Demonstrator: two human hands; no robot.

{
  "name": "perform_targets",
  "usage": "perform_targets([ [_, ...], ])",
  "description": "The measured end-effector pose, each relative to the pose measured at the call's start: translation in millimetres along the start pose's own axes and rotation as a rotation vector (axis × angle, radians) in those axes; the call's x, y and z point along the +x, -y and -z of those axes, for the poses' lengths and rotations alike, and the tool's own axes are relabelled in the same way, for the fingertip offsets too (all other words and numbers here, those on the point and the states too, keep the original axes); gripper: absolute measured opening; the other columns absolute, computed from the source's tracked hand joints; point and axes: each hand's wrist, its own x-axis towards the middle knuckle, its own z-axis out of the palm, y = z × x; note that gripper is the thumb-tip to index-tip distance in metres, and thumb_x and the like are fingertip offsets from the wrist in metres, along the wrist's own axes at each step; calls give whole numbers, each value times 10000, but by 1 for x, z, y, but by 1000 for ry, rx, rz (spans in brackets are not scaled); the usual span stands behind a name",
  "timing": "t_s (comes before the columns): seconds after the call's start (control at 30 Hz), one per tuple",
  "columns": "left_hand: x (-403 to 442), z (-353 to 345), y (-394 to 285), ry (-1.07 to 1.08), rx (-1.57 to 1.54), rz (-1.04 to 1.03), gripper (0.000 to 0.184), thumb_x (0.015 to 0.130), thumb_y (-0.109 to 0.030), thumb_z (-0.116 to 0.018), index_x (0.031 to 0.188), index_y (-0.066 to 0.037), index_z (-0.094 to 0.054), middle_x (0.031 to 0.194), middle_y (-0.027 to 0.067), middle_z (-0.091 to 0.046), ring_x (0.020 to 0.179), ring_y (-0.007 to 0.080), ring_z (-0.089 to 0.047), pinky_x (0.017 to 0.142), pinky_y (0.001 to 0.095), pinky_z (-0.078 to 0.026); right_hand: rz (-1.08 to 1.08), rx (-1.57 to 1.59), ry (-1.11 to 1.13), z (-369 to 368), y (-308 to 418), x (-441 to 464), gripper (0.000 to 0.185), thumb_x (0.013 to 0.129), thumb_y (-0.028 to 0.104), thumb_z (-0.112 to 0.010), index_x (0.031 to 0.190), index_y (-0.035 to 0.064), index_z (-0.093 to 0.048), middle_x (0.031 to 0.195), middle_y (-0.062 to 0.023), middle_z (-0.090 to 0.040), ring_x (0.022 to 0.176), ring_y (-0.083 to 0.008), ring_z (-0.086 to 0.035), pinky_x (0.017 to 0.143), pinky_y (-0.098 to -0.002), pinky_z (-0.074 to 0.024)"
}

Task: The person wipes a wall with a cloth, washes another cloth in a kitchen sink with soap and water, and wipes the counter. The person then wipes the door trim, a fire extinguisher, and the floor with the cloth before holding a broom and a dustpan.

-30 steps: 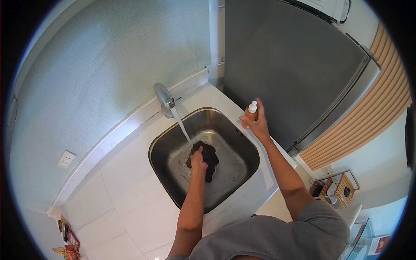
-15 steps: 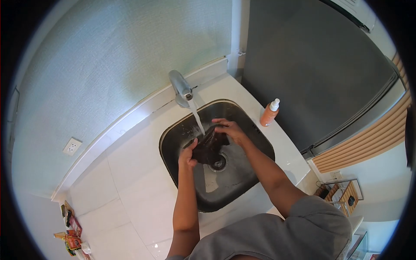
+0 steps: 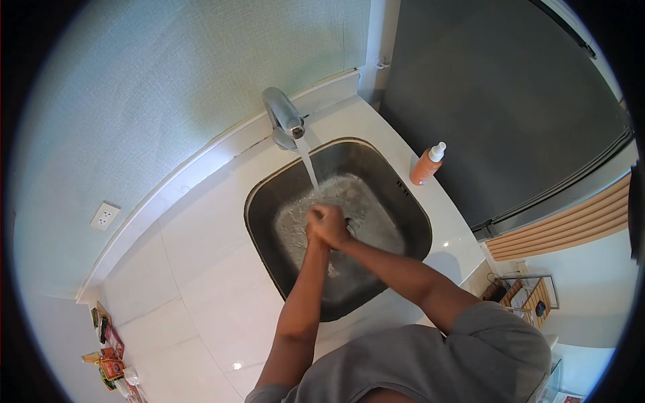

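Note:
My left hand (image 3: 314, 230) and my right hand (image 3: 332, 226) are pressed together over the sink (image 3: 411, 213), both closed, the right one lying over the left. Squeezed between them is a dark wet cloth, nearly all hidden by my fingers; only a small dark bit (image 3: 349, 222) shows beside the right hand. Water (image 3: 308, 166) runs from the chrome faucet (image 3: 282, 113) and falls just beyond my knuckles, splashing on the basin floor. The drain is largely covered by my hands.
An orange pump bottle (image 3: 426, 165) with a white top stands on the counter right of the sink. Behind it is a large dark grey fridge (image 3: 504, 101). Packets (image 3: 111, 366) lie at the far left, below a wall outlet (image 3: 105, 215). White counter (image 3: 201, 282) extends leftward.
The cloth was spread between my two hands under the stream. Now my hands have come together, bunching it up, slightly nearer to me and out of the falling water.

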Motion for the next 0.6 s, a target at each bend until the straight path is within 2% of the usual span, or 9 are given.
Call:
perform_targets([
  [0.1, -4, -1, 1, -53, -12, 1, 266, 876, -241, -500, 1025, -35, -581, 1010, 127, -611, 914, 243, -612, 774, 368, -495, 123, 127, 19, 1, 0, -2, 152, 723, 136, -611, 727, -13, -638, 692, -210, -608, 597, -366, -595, 569, -349, -470],
  [0.17, -7, -2, 5, -79, -13, -2, 281, 883, -254, -492, 1017, -25, -584, 1013, 141, -612, 897, 258, -622, 765, 381, -497, -254, -116, 16, 6, -42, 18, 165, 730, 151, -625, 731, -13, -649, 680, -184, -624, 571, -312, -611, 587, -334, -470],
  [0.2, -3, -1, 6, -85, -17, -7, 290, 887, -261, -488, 1013, -19, -586, 1015, 148, -613, 888, 265, -626, 761, 388, -499, -256, -112, 17, 5, -41, 18, 165, 730, 151, -625, 731, -13, -649, 680, -184, -624, 571, -312, -611, 587, -334, -470],
  [0.27, 6, 3, 3, -35, -50, -5, 277, 897, -222, -448, 1026, -10, -569, 1004, 148, -614, 872, 265, -625, 758, 400, -501, -328, 205, -113, 4, -39, 15, 229, 749, 189, -637, 676, -28, -622, 606, -151, -608, 530, -234, -596, 568, -325, -454],
  [0.33, 12, 1, 1, 24, -90, -8, 270, 907, -184, -407, 1040, 0, -552, 994, 149, -616, 855, 266, -624, 754, 413, -503, -378, 293, -58, 1, 1, 5, 258, 754, 204, -644, 653, -31, -610, 574, -129, -595, 519, -209, -581, 554, -323, -445],
  [0.43, 6, -4, 7, -37, -97, -42, 229, 872, -168, -499, 1008, 6, -563, 970, 134, -609, 818, 249, -623, 702, 391, -502, -340, 258, 21, 6, 23, 0, 316, 787, 224, -633, 617, -39, -586, 507, -96, -556, 490, -173, -530, 525, -315, -419],
  [0.5, 2, -7, 7, -79, -99, -70, 216, 849, -157, -561, 987, 10, -570, 954, 123, -604, 794, 238, -622, 668, 376, -502, -273, 153, -150, 1, -8, 21, 236, 813, 142, -614, 642, -20, -612, 502, -11, -517, 445, -104, -465, 443, -299, -364],
  [0.53, 19, 0, 11, -16, -94, -77, 214, 827, -137, -591, 962, 25, -560, 937, 128, -605, 778, 243, -620, 648, 371, -503, -278, 155, -150, -4, -16, 25, 236, 813, 142, -614, 642, -20, -612, 502, -11, -517, 445, -104, -465, 443, -299, -364],
  [0.6, 35, 7, 13, 15, -116, -120, 211, 827, -128, -581, 965, 30, -558, 936, 134, -605, 781, 249, -621, 648, 373, -504, -447, 462, -253, -12, -28, 29, 270, 844, 149, -597, 633, -19, -588, 480, 3, -470, 408, -91, -430, 399, -279, -318],
])
